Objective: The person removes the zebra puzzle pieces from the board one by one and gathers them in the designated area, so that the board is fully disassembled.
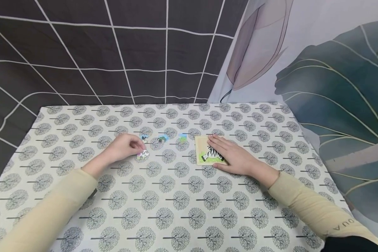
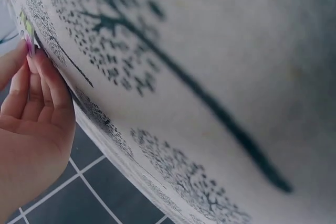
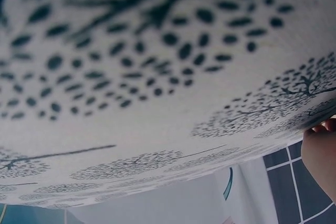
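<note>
My left hand (image 1: 128, 147) pinches a small puzzle piece (image 1: 143, 154) with white, green and purple on it, low over the cloth. The left wrist view shows the same piece (image 2: 29, 34) on edge between thumb and fingers of the left hand (image 2: 39, 108). On the right, my other hand (image 1: 231, 154) lies with straight fingers across a square puzzle board (image 1: 202, 142) printed with a zebra (image 1: 212, 154), covering its right part. In the right wrist view only an edge of that right hand (image 3: 320, 153) shows.
Three more puzzle pieces lie in a row beyond the left hand: a blue and dark one (image 1: 144, 137), a blue and green one (image 1: 163, 138), and a blue-topped green one (image 1: 182, 138). A tree-print cloth (image 1: 179, 182) covers the table. Dark gridded fabric (image 1: 138, 52) hangs behind.
</note>
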The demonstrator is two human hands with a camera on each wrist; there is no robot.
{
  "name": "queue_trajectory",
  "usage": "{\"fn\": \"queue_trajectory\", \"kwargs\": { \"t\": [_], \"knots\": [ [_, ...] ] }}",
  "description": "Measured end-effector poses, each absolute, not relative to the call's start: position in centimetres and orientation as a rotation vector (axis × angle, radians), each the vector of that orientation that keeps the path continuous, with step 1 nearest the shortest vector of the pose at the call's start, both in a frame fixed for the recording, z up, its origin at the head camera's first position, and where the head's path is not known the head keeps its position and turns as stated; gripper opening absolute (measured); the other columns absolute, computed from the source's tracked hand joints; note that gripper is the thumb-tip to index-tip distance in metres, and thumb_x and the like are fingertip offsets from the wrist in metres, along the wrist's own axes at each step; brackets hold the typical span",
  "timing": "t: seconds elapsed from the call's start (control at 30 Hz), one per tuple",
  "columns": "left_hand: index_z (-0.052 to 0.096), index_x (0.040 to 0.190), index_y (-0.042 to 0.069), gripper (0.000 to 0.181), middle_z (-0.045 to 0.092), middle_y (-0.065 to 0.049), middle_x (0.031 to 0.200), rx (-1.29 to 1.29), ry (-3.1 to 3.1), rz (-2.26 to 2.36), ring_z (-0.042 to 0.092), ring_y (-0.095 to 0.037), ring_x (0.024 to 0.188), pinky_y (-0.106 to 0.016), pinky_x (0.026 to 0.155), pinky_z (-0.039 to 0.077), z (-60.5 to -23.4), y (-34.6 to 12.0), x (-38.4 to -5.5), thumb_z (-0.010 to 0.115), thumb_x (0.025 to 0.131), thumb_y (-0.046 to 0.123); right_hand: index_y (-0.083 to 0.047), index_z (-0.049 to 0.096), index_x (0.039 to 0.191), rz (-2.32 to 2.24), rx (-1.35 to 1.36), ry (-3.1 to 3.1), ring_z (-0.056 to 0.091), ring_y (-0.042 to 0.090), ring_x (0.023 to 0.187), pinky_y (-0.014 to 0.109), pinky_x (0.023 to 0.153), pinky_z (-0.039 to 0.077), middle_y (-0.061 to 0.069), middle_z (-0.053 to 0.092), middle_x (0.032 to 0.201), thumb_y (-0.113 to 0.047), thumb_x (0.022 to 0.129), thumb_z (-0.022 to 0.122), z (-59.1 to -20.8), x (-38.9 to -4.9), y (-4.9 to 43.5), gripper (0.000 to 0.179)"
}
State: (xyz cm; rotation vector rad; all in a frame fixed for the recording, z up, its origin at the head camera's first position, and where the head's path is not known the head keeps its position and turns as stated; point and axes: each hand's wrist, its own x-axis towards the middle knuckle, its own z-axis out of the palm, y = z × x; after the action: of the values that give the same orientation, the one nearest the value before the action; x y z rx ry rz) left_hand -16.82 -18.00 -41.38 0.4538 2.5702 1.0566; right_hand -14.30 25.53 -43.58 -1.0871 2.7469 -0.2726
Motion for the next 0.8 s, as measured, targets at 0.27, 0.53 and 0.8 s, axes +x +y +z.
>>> {"fn": "queue_trajectory", "kwargs": {
  "t": [0.27, 0.53, 0.8],
  "knots": [
    [0.079, 0.099, 0.004, 0.011, 0.08, -0.01, 0.095, 0.488, 2.59, 1.041, 0.071, -0.019, 0.088, -0.038, 0.09, 0.059, -41.63, -18.3, -17.05, 0.078, 0.089, -0.001, -0.005, 0.023, 0.168, -0.283, -1.106, 2.754, 0.02, 0.037, 0.165, 0.055, 0.134, 0.021, 0.014, 0.018, 0.178, -0.052, 0.103, 0.061, -43.62, -14.33, 25.52, 0.089],
    [0.078, 0.103, 0.002, 0.014, 0.077, -0.008, 0.09, 0.467, 2.594, 1.06, 0.068, -0.015, 0.084, -0.024, 0.083, 0.056, -41.47, -18.41, -17.04, 0.08, 0.089, 0.001, -0.007, 0.022, 0.169, -0.279, -1.099, 2.747, 0.019, 0.036, 0.165, 0.054, 0.134, 0.021, 0.014, 0.017, 0.178, -0.052, 0.103, 0.06, -43.48, -14.34, 25.47, 0.089],
    [0.077, 0.106, 0.002, 0.013, 0.078, -0.011, 0.097, 0.432, 2.621, 1.067, 0.071, -0.022, 0.091, -0.034, 0.09, 0.058, -40.95, -17.62, -17.39, 0.075, 0.094, 0.005, -0.007, 0.021, 0.169, -0.282, -1.088, 2.747, 0.019, 0.036, 0.165, 0.054, 0.134, 0.021, 0.013, 0.016, 0.178, -0.053, 0.103, 0.06, -43.35, -14.32, 25.49, 0.089]
  ]
}}
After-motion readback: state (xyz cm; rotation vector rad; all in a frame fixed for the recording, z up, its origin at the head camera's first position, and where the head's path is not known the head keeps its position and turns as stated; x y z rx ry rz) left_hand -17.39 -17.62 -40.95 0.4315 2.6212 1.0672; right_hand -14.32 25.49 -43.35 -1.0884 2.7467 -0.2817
